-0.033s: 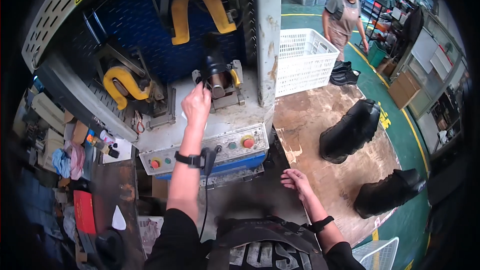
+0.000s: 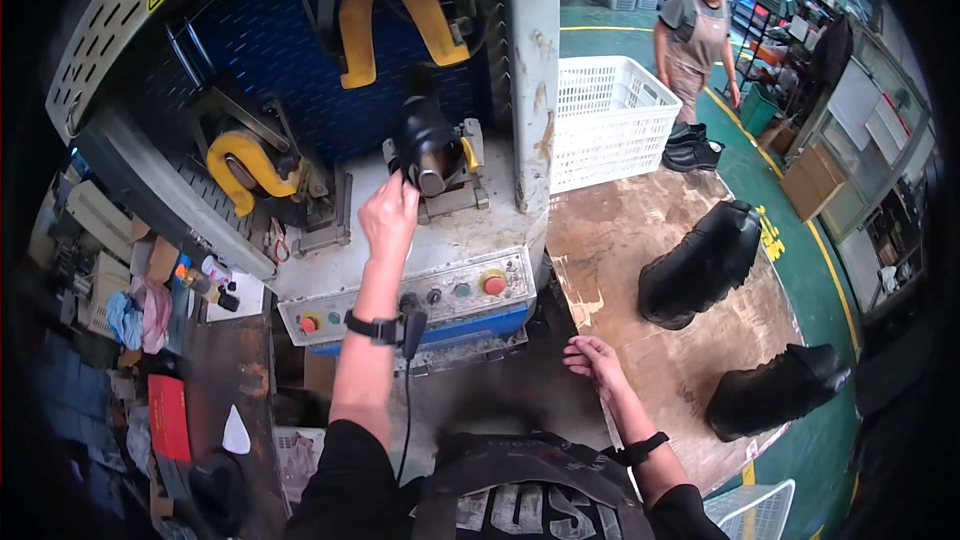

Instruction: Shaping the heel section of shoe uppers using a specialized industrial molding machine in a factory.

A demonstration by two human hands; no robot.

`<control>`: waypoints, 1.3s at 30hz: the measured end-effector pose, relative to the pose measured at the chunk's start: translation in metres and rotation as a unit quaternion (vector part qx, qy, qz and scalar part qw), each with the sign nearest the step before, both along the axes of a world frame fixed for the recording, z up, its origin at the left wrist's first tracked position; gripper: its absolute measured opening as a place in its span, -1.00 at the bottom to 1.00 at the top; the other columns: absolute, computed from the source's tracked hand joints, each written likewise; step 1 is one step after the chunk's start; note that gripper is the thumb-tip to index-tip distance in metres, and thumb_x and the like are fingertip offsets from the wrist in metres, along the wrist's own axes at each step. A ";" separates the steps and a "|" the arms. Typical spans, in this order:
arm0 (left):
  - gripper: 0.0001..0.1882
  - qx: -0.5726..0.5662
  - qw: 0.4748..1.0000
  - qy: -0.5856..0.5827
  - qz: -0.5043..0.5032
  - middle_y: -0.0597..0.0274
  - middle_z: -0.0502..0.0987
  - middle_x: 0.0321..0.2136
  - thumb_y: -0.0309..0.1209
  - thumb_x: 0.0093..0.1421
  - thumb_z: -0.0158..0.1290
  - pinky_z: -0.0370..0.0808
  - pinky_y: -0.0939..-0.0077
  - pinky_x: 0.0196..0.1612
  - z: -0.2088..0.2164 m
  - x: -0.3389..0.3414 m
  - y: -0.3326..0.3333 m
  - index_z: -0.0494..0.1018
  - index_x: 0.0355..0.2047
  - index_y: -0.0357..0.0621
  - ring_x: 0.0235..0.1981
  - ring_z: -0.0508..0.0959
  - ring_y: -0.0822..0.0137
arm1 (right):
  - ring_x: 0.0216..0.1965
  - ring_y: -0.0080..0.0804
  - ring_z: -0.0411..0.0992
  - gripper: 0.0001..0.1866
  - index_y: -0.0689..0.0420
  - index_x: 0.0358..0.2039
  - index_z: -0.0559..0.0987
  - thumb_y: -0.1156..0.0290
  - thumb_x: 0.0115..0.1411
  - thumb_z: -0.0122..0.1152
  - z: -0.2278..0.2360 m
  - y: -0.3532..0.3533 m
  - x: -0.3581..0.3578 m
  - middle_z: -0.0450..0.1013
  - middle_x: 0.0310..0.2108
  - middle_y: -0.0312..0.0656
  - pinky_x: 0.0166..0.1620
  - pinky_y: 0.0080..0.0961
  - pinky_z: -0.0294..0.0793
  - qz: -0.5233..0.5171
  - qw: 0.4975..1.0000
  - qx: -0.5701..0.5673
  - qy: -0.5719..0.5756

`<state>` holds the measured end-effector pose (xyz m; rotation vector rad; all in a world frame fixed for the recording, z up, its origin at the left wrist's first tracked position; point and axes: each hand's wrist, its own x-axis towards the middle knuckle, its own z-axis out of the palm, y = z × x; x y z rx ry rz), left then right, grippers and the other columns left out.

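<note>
The left hand [image 2: 388,215] reaches far forward to a black boot [image 2: 425,140] set on the machine's [image 2: 440,240] holder, fingers closed on its near edge, the boot lying just beyond the fingertips. The right hand [image 2: 595,358] rests open, fingers spread, near the body at the worn table's [image 2: 620,240] edge. Two more black boots [image 2: 700,265] lie well right of it.
</note>
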<state>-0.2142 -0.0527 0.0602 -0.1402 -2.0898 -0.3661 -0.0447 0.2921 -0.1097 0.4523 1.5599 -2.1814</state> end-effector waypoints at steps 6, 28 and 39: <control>-0.57 -0.095 0.981 -0.055 -0.162 0.17 0.39 -0.66 -0.63 -0.23 0.02 0.39 0.35 -0.54 0.005 0.125 0.057 0.51 -0.24 -0.24 -0.64 0.42 0.21 | -0.22 -0.40 0.50 -0.64 0.19 -0.07 0.44 0.19 0.28 -0.05 0.035 0.030 -0.034 0.49 -0.19 -0.13 -0.16 -0.53 0.49 0.033 0.992 -0.096 0.077; -0.59 -0.185 0.745 -0.063 -0.638 0.30 0.47 -0.33 -0.41 -0.13 0.14 0.39 0.26 -0.11 -0.012 0.142 0.264 0.52 -0.17 0.06 -0.20 0.45 0.24 | -0.16 -0.10 0.48 -0.59 0.23 0.05 0.32 0.50 0.17 0.05 0.114 0.156 0.059 0.44 -0.11 -0.02 -0.08 0.08 0.45 -0.123 0.861 -0.411 0.272; -0.49 -0.054 0.511 -0.057 -0.856 0.09 0.45 -0.38 -0.50 -0.07 0.16 0.39 0.25 -0.19 0.043 0.179 0.556 0.38 -0.04 -0.13 -0.28 0.43 0.06 | 0.03 -0.26 0.36 -0.47 0.24 0.12 0.26 0.21 0.22 0.03 0.179 0.341 0.223 0.37 0.02 -0.12 0.07 -0.30 0.33 -0.586 0.738 -0.034 0.334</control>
